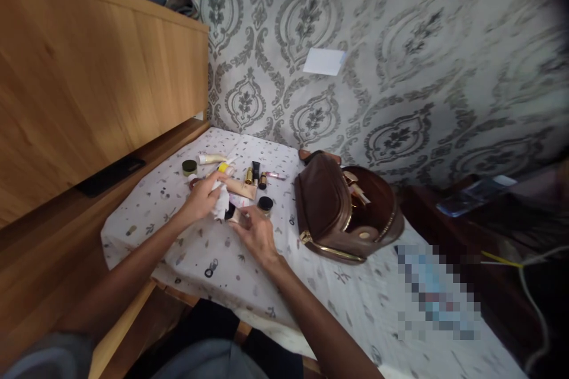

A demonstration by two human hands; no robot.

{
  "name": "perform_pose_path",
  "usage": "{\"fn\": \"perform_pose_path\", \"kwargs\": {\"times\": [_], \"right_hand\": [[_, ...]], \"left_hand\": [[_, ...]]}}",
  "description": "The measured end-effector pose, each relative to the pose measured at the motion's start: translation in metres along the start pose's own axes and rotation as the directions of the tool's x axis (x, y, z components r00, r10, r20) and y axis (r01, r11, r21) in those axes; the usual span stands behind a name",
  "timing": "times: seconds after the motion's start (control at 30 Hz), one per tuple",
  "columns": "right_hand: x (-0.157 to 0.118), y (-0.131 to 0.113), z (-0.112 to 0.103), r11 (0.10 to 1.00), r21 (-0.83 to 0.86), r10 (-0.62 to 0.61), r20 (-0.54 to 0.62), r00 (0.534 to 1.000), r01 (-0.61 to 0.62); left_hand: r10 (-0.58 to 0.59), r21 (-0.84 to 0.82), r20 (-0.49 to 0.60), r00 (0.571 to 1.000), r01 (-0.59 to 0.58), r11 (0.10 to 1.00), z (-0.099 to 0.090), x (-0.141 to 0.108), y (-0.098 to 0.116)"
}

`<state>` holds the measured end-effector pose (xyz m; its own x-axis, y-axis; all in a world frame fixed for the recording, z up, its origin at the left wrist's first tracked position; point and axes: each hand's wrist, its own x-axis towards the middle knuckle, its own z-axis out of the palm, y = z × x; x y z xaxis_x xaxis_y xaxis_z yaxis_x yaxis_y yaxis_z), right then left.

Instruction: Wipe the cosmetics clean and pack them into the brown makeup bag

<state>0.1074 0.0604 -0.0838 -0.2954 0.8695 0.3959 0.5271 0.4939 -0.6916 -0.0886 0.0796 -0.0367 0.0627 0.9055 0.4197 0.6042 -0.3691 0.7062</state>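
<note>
My left hand (203, 198) is closed on a crumpled white wipe (221, 204), pressed near the black cap (230, 211) of a small beige cosmetic bottle. My right hand (256, 232) grips that cosmetic bottle (235, 216) by its body, partly hidden by the fingers. Just beyond the hands lies a beige cosmetic tube (243, 189). A jar with a black lid (265, 204) stands beside my right hand. Farther back are a gold-coloured tube (249, 176), a black tube (256, 170), a small dark-capped bottle (262, 180) and a slim pink tube (275, 176).
An unzipped brown bag (324, 207) with cosmetics inside stands on the patterned cloth (178, 254) to the right. A dark green-lidded jar (189, 167) and a pale tube (211, 159) lie at the back left. A wooden cabinet (111, 83) borders the left side.
</note>
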Motion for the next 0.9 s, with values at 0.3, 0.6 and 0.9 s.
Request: {"fn": "perform_pose_path", "kwargs": {"times": [0.3,0.6,0.9], "right_hand": [[0.003,-0.001,-0.01,0.633,0.734,0.228,0.126,0.965,-0.245],[0.003,0.002,-0.015,0.4,0.846,0.302,0.243,0.922,-0.354],[0.004,0.006,-0.01,0.255,0.843,0.32,0.39,0.864,-0.474]], "left_hand": [[-0.035,-0.22,-0.13,0.991,0.005,0.975,0.02,0.014,0.026],[0.272,-0.148,0.055,0.961,-0.262,0.954,0.046,0.0,0.022],[-0.002,-0.334,0.028,1.0,0.011,0.943,0.051,0.025,0.005]]}}
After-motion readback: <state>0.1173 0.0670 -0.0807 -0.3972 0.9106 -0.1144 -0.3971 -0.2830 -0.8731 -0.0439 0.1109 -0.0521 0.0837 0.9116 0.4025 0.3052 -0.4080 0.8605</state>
